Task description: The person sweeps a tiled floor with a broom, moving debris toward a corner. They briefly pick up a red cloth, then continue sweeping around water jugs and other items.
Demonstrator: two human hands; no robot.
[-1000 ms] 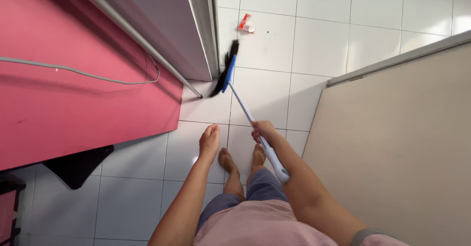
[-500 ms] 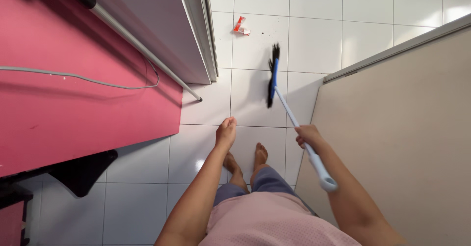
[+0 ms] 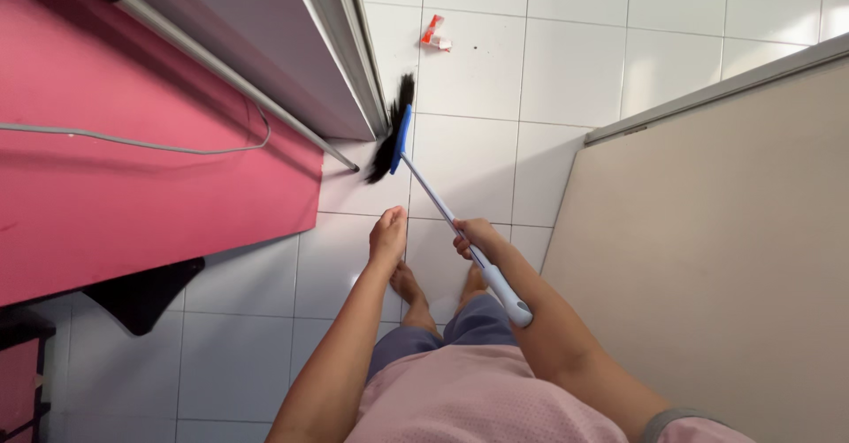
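Swung back left to the cabinet's base, broom (image 3: 395, 141) in the right hand's (image 3: 473, 237) closed grip; left hand (image 3: 387, 236) open, empty; bristles best kept low, stroking toward the red wrapper (image 3: 434, 34).

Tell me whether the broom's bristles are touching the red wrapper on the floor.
Apart. The head view shows bare white tile between the broom's black bristles and the red wrapper, which lies farther up the floor.

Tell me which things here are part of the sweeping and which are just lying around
In use:
right hand gripping the broom
red and white wrapper on the white tiled floor
left hand, empty

Lying about:
grey cable on the pink surface
metal pole
beige panel
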